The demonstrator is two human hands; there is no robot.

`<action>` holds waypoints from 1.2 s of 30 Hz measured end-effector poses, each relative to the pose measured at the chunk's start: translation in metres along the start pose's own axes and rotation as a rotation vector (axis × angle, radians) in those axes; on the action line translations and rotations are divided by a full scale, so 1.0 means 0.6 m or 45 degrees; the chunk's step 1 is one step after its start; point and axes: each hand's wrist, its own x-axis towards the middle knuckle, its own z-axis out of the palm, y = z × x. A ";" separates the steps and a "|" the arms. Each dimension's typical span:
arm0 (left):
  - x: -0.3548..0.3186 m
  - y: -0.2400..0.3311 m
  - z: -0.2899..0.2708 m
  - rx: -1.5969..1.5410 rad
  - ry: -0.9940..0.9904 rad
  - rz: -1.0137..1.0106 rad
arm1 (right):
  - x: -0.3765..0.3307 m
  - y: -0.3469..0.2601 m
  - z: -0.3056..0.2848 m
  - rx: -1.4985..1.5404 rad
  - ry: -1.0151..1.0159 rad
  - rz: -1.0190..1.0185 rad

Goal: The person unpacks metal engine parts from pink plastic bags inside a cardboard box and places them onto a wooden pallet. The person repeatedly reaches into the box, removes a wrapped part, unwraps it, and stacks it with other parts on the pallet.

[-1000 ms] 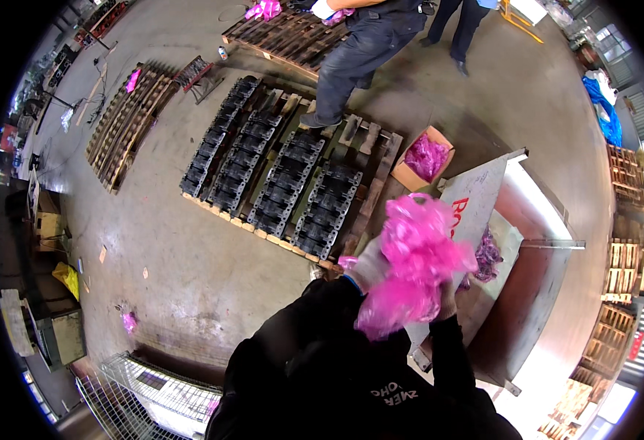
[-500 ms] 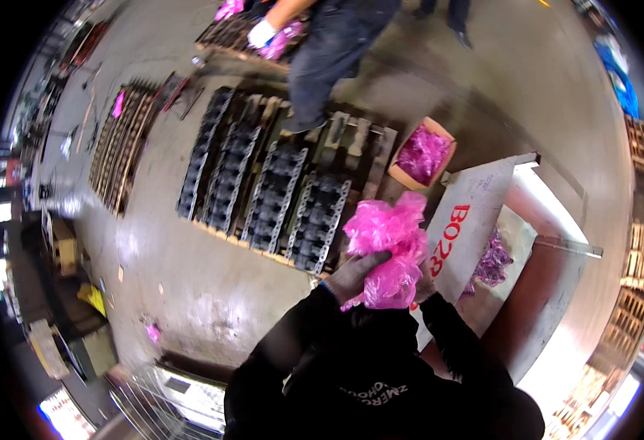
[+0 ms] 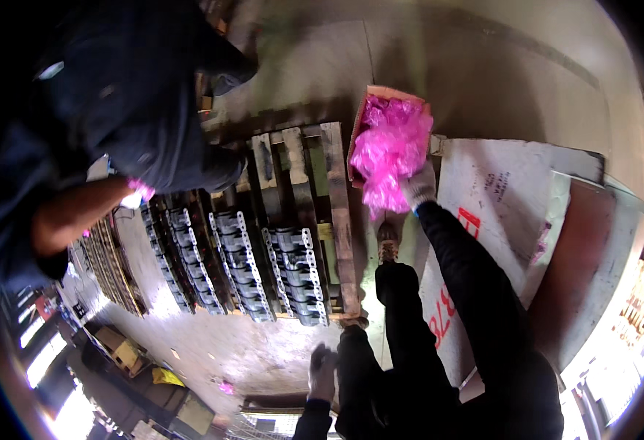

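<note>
- A co-worker in dark clothes (image 3: 131, 95) is bending over at the upper left, filling much of that side, one bare forearm (image 3: 72, 216) reaching out with something pink at the hand.
- A big white board with red lettering (image 3: 498, 242) is lying flat on the right, its near edge running beside the person's right arm.
- A wooden pallet (image 3: 322, 198) is sitting on the concrete floor in the middle, its slats running away from the person.
- Rows of grey metal castings (image 3: 241, 268) are lying side by side across the pallet's left and near part.
- A cardboard box (image 3: 381, 95) is standing just past the pallet's far right corner, touching the white board's corner.
- Pink plastic bags (image 3: 388, 150) are filling that box and spilling over its near edge.
- The gloved right hand (image 3: 419, 187) is reaching out at full stretch and closing on the lower edge of the pink plastic bags, right at the box's mouth.
- The gloved left hand (image 3: 322, 370) is hanging low by the person's side, well apart from the box; it is blurred, and I cannot tell whether it is open or closed.
</note>
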 end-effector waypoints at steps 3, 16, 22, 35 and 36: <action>0.019 -0.006 -0.003 0.017 0.157 -0.128 | 0.126 0.160 0.075 -0.981 -0.101 -0.349; 0.105 0.136 0.198 -0.094 0.254 -0.278 | 0.237 0.421 0.317 -1.346 -0.288 0.123; 0.103 0.093 0.155 -0.079 0.168 -0.157 | 0.252 0.330 0.236 -1.169 -0.806 0.378; -0.028 0.067 0.041 -0.086 -0.333 0.072 | 0.127 0.015 -0.024 -1.058 -0.617 -0.010; -0.040 0.061 0.027 -0.057 -0.364 0.146 | 0.097 0.009 -0.030 -1.024 -0.562 -0.059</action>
